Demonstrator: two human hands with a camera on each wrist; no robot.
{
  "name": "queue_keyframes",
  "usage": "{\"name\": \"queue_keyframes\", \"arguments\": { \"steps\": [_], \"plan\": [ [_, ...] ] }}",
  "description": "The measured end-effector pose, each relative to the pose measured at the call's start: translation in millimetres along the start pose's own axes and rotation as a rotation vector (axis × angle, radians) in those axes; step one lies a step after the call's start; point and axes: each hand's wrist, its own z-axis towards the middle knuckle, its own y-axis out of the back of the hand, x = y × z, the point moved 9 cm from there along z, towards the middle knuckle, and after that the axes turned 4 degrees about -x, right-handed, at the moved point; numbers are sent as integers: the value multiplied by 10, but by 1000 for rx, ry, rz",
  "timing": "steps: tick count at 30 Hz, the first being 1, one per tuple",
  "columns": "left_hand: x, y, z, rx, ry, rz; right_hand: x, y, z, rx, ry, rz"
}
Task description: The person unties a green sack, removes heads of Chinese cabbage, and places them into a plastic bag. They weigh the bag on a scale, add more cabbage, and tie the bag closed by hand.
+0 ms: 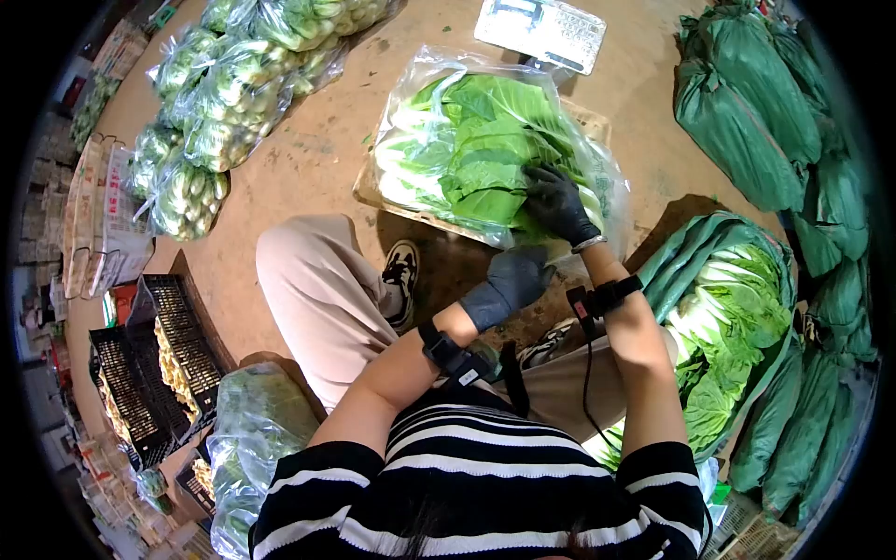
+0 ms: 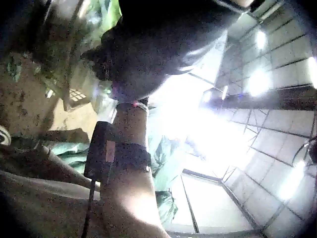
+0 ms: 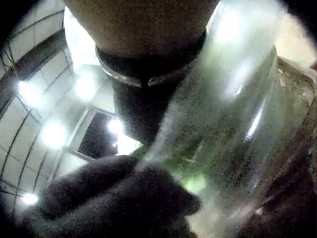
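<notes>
Leafy green vegetables (image 1: 490, 154) with pale stems lie in a clear plastic bag (image 1: 411, 107), on a shallow crate (image 1: 369, 193) in front of me. My right hand (image 1: 563, 207), in a dark glove, reaches in at the bag's right side. Its fingers press on the leaves, fingertips partly among them. Closer to my body, my left hand (image 1: 513, 285), in a grey glove, pinches the bag's near edge. In the right wrist view, clear plastic (image 3: 233, 114) runs down to the gloved left fingers (image 3: 163, 198). The left wrist view is dark and blurred around the gloves.
Bagged vegetables (image 1: 233, 93) are heaped at the far left. Black crates (image 1: 149, 373) stand at the left. Right of my knee, an opened green sack (image 1: 672, 271) holds more greens; full green sacks (image 1: 747, 112) lie beyond it. A scale display (image 1: 541, 33) stands behind the crate.
</notes>
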Motion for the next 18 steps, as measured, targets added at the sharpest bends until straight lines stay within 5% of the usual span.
{"name": "queue_keyframes", "arguments": {
  "steps": [2, 5, 7, 11, 13, 15, 17, 18],
  "plan": [
    [-9, 161, -16, -92, -27, 5, -57, 9, -15, -74, -38, 109],
    [535, -345, -33, 188, 23, 154, 34, 6, -16, -97, 36, 14],
    [543, 65, -52, -14, 3, 172, 160, -14, -53, -22, 18, -88],
    [604, 314, 165, -48, 72, 214, 382, -156, -153, 192, 85, -374],
    [206, 605, 173, -226, -289, 106, 531, 8, -92, 113, 109, -309],
    [180, 569, 160, -71, -310, 47, 517, -25, -101, 173, 130, -380],
    [292, 157, 96, 416, -225, -7, 371, -164, -138, 139, 208, -584],
    [231, 172, 126, 416, -227, 0, 369, -109, -69, 157, 133, -547]
  ]
}}
